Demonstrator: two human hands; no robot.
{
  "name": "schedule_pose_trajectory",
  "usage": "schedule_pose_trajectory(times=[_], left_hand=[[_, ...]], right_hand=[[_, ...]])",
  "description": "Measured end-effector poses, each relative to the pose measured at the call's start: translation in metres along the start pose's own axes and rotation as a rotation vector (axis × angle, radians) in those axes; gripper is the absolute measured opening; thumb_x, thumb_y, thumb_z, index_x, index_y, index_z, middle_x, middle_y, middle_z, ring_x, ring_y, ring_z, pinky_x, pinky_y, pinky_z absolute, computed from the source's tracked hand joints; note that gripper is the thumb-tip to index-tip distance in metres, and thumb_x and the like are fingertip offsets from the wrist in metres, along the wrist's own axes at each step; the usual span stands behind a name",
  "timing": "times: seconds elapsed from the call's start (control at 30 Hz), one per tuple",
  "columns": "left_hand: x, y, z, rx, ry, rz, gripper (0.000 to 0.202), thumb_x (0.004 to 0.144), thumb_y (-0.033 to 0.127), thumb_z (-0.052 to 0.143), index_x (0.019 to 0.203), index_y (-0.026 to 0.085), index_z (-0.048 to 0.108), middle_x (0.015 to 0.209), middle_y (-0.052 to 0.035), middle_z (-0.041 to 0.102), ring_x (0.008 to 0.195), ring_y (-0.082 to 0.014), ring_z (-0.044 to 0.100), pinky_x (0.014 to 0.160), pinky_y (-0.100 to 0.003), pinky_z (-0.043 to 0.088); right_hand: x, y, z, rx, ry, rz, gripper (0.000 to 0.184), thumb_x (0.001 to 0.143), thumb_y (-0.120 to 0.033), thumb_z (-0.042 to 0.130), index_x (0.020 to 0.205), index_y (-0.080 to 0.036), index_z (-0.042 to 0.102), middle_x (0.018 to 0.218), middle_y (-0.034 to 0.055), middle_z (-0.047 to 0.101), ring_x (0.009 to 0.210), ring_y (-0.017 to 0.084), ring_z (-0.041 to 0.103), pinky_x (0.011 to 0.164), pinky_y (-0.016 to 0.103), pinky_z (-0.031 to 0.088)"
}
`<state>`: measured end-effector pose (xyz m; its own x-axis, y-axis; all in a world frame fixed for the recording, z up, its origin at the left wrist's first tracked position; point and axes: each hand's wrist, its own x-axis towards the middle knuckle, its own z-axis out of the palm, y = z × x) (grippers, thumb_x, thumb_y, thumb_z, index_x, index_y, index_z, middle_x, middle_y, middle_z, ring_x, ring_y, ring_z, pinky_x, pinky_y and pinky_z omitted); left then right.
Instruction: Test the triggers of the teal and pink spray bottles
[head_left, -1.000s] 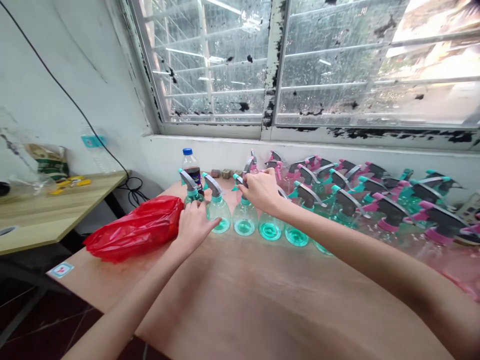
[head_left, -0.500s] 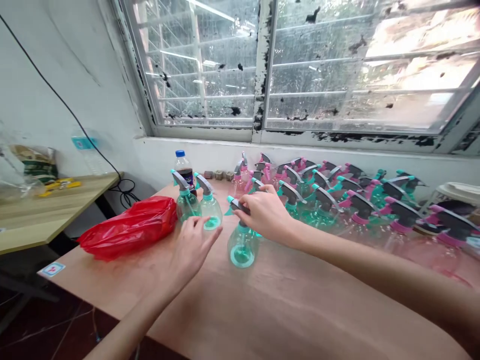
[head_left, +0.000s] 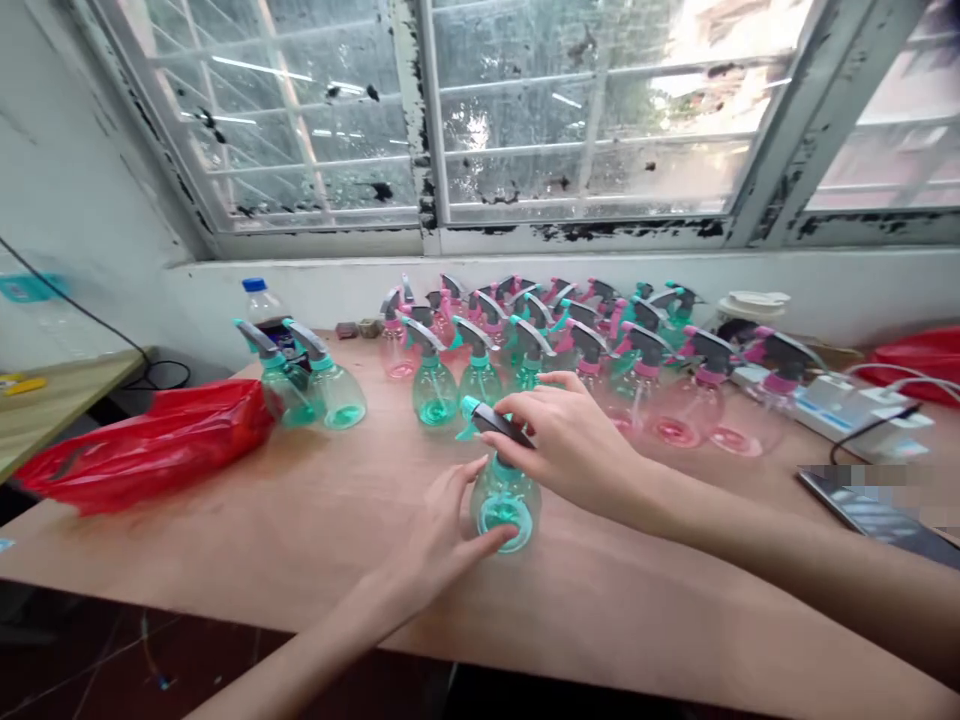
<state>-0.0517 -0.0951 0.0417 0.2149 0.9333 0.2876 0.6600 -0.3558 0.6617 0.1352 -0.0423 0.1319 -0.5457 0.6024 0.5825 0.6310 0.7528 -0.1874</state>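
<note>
My right hand (head_left: 574, 440) grips the grey trigger head of a teal spray bottle (head_left: 505, 505), which stands near the middle of the wooden table (head_left: 315, 520). My left hand (head_left: 442, 535) reaches in from the lower left, fingers spread, cupping the left side of the bottle's round body. Behind it stands a crowd of several teal and pink spray bottles (head_left: 555, 350) in rows under the window. Two more teal spray bottles (head_left: 307, 385) stand apart at the left.
A red plastic bag (head_left: 142, 445) lies on the table's left end, with a blue-capped drink bottle (head_left: 259, 305) behind. At the right are a white power strip (head_left: 847, 400), a dark phone (head_left: 874, 515) and another red bag (head_left: 926, 355). A side table (head_left: 52, 400) stands at far left.
My right hand has pulled one teal bottle out of the row towards me, to mid-table. My left hand left the two left bottles and now touches this bottle's body. The view swung right.
</note>
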Motion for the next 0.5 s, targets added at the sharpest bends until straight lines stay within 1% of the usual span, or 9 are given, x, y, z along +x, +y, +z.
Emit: schedule_pose_trajectory(times=[0.1,0.2,0.27,0.33,0.37,0.43,0.5], left_hand=[[0.014,0.025,0.018,-0.033,-0.066,0.048,0.055,0.084,0.045,0.07,0.131,0.025,0.051,0.13,-0.0082,0.06,0.124,-0.0321,0.054,0.103,-0.046,0.042],[0.027,0.044,0.038,-0.075,-0.143,0.058,0.054,0.083,0.044,0.072,0.129,0.024,0.052,0.134,-0.0098,0.058,0.126,-0.033,0.052,0.103,-0.047,0.042],[0.033,0.054,0.051,-0.105,-0.174,0.051,0.056,0.081,0.043,0.075,0.128,0.024,0.052,0.133,-0.0105,0.059,0.125,-0.0342,0.053,0.102,-0.049,0.042],[0.036,0.061,0.064,-0.13,-0.195,0.055,0.056,0.078,0.043,0.078,0.126,0.025,0.053,0.13,-0.0105,0.06,0.124,-0.0353,0.053,0.101,-0.05,0.043],[0.037,0.065,0.071,-0.142,-0.202,0.064,0.057,0.077,0.043,0.079,0.125,0.025,0.053,0.129,-0.0104,0.06,0.123,-0.0356,0.054,0.1,-0.051,0.043],[0.037,0.071,0.083,-0.162,-0.22,0.104,0.058,0.076,0.043,0.081,0.125,0.026,0.053,0.128,-0.0098,0.059,0.122,-0.0354,0.054,0.099,-0.05,0.044],[0.036,0.075,0.091,-0.187,-0.231,0.168,0.062,0.077,0.045,0.081,0.129,0.027,0.051,0.129,-0.0087,0.058,0.123,-0.034,0.054,0.101,-0.049,0.043]], right_hand=[[-0.03,0.028,-0.016,0.105,-0.023,0.039,0.029,0.089,-0.046,0.063,0.082,-0.018,0.064,0.069,0.0021,0.067,0.069,0.019,0.062,0.095,0.043,0.038],[-0.061,0.057,-0.026,0.292,-0.061,0.055,0.034,0.086,-0.049,0.067,0.1,-0.019,0.064,0.088,0.0056,0.071,0.082,0.021,0.064,0.086,0.038,0.045],[-0.079,0.071,-0.029,0.44,-0.065,0.088,0.043,0.082,-0.049,0.07,0.113,-0.02,0.061,0.1,0.0072,0.071,0.088,0.022,0.065,0.08,0.035,0.049],[-0.093,0.079,-0.032,0.571,-0.035,0.137,0.05,0.081,-0.047,0.072,0.121,-0.02,0.057,0.106,0.0079,0.07,0.09,0.022,0.067,0.078,0.033,0.051],[-0.098,0.081,-0.033,0.62,-0.011,0.161,0.051,0.081,-0.046,0.072,0.122,-0.02,0.056,0.107,0.008,0.07,0.091,0.022,0.067,0.078,0.033,0.052],[-0.105,0.08,-0.035,0.685,0.02,0.197,0.046,0.082,-0.044,0.07,0.119,-0.021,0.057,0.105,0.0073,0.069,0.09,0.022,0.067,0.076,0.033,0.054],[-0.108,0.077,-0.034,0.744,0.046,0.215,0.036,0.084,-0.042,0.068,0.113,-0.022,0.059,0.101,0.006,0.069,0.087,0.021,0.067,0.073,0.032,0.056]])
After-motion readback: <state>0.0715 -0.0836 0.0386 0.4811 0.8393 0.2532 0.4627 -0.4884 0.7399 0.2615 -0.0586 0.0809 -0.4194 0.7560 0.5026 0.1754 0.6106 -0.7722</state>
